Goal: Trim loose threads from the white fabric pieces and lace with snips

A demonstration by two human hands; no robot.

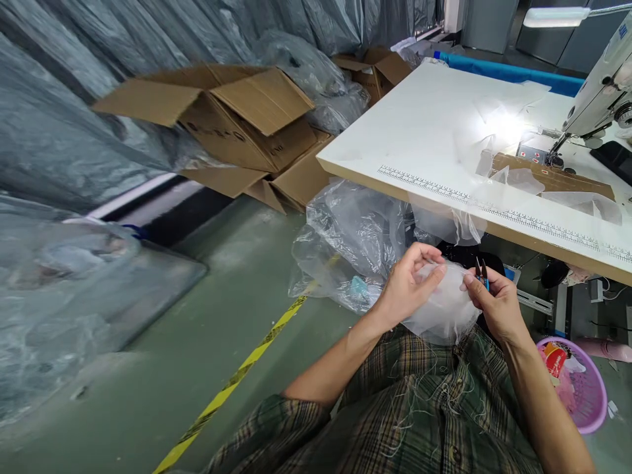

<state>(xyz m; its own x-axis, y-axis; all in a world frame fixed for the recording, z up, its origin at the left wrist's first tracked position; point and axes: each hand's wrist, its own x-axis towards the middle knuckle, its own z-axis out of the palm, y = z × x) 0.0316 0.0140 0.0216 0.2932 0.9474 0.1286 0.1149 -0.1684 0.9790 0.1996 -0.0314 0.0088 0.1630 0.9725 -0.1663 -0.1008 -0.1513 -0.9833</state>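
While a white table fills the upper right, sheer white fabric lies bunched between the half-curled left hand, whose grip on it is unclear, and the right hand, which clasps blue snips.

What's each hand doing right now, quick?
Left hand: half-curled at the sheer fabric; whether it grips cannot be told.
Right hand: closed, holding the snips.

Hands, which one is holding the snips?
The right hand holds the blue-handled snips; the left hand, at the sheer white fabric, shows no tool.
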